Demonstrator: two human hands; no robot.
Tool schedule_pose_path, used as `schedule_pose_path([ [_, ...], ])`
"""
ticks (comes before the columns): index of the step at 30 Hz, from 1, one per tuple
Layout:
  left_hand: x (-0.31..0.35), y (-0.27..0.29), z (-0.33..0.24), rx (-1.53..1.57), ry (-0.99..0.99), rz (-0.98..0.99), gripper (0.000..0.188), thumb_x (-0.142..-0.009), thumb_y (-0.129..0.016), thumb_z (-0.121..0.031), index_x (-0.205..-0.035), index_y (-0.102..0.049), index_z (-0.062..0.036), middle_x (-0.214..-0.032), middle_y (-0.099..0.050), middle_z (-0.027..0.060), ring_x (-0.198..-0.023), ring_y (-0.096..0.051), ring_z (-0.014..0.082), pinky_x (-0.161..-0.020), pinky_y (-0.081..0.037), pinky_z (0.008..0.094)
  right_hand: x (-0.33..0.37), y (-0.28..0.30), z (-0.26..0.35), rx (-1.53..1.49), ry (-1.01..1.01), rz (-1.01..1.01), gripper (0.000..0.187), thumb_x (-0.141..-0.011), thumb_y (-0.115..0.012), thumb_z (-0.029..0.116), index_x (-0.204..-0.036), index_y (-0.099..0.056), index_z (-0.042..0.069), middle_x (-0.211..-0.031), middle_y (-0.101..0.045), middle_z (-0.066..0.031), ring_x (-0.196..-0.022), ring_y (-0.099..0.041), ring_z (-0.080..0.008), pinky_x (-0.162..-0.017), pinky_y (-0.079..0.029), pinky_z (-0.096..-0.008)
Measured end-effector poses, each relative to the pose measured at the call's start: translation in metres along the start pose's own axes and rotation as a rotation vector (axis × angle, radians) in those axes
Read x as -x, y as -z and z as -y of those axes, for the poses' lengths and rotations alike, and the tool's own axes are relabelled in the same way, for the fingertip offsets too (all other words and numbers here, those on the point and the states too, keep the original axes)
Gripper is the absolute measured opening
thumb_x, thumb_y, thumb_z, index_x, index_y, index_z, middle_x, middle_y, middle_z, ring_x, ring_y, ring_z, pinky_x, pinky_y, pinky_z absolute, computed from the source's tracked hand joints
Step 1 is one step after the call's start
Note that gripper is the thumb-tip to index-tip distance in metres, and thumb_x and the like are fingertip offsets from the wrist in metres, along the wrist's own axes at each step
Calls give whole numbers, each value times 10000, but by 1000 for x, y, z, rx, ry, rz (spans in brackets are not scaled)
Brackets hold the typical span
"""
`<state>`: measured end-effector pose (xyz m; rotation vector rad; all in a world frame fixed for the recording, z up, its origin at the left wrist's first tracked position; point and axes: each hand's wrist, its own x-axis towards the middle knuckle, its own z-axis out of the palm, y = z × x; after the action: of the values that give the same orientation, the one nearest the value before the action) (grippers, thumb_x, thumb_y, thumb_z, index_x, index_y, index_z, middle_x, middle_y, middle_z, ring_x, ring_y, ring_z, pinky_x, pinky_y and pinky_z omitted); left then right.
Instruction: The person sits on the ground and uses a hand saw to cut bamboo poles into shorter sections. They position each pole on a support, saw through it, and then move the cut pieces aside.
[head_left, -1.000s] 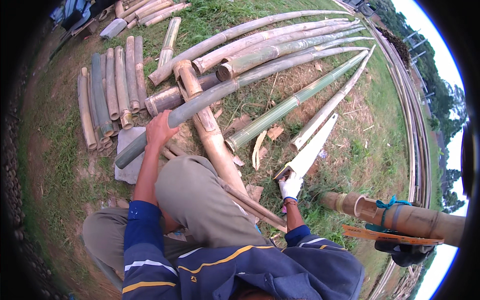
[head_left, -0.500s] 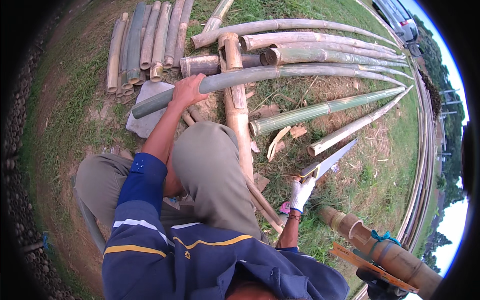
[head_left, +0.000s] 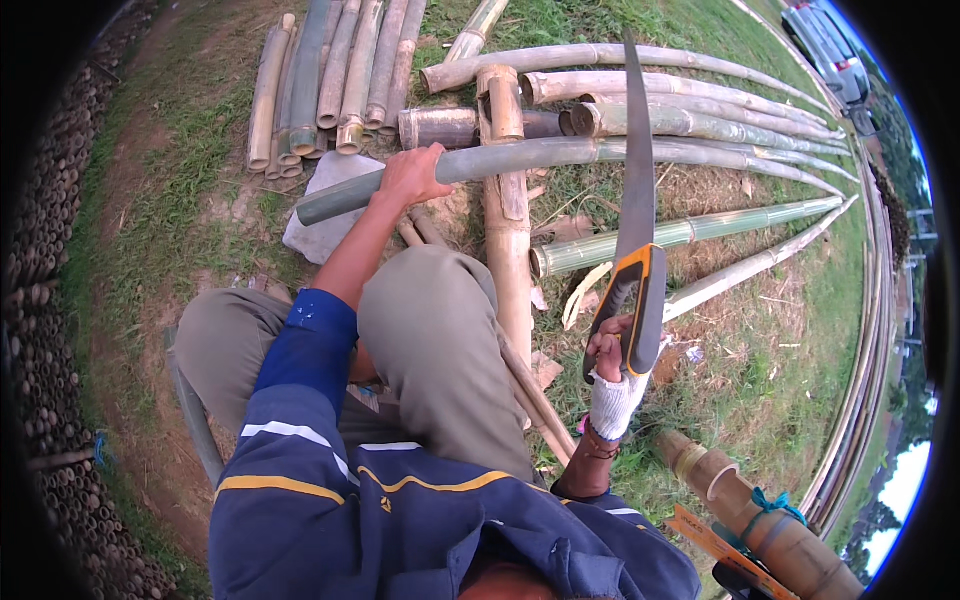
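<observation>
My bare left hand (head_left: 415, 178) is wrapped round a long green bamboo pole (head_left: 535, 154), close to its near left end. The pole lies across a bamboo prop (head_left: 507, 245) with a notched upper end and runs off to the far right. In my right hand (head_left: 618, 385), which wears a white glove with bare fingertips, is a handsaw (head_left: 640, 150) with a black and yellow handle. Its blade points up and away from me, appearing in front of the pole; whether the teeth touch it I cannot tell.
Several cut bamboo lengths (head_left: 330, 85) lie side by side at the far left, beyond a flat grey stone (head_left: 330, 225). More long poles (head_left: 690, 235) fan out to the right. A tied bamboo post (head_left: 750, 510) and an orange saw blade (head_left: 725, 545) stand at lower right.
My right hand has raised the handsaw from low on the right, so its blade now stands upright in view. The left hand keeps its hold on the pole; the whole view has shifted slightly.
</observation>
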<state>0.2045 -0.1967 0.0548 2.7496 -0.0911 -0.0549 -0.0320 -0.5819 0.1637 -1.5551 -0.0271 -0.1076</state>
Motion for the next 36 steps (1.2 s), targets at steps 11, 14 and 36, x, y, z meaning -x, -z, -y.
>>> schedule_pose_path([
  [11,3,-1,2,-24,-55,-84,642,-773,-886,-418,-1276,-701,-65,-1132,-793,190,-1048,-767,383,-936,-598,508,-65,-89,-64,246,-33,269,360,-977,-748,99,-1299,-606,27,-1016,-672,-64,-909,-649,-145,-838,-552,-312],
  [14,1,-5,4,-15,-62,-79,631,-766,-893,-423,-1237,-688,-57,-1103,-790,197,-1046,-760,389,-940,-598,515,-69,-88,-85,-79,-250,257,340,-1018,-663,29,-1343,-568,67,-1036,-621,-36,-915,-609,-126,-858,-542,-277],
  [36,-2,21,-2,-60,1,82,705,-752,-878,-357,-1339,-662,-33,-1102,-793,258,-1045,-763,444,-959,-594,535,40,-38,-16,149,-240,173,666,-925,-700,-97,-1543,-478,11,-1162,-584,-26,-862,-565,-59,-764,-511,-209],
])
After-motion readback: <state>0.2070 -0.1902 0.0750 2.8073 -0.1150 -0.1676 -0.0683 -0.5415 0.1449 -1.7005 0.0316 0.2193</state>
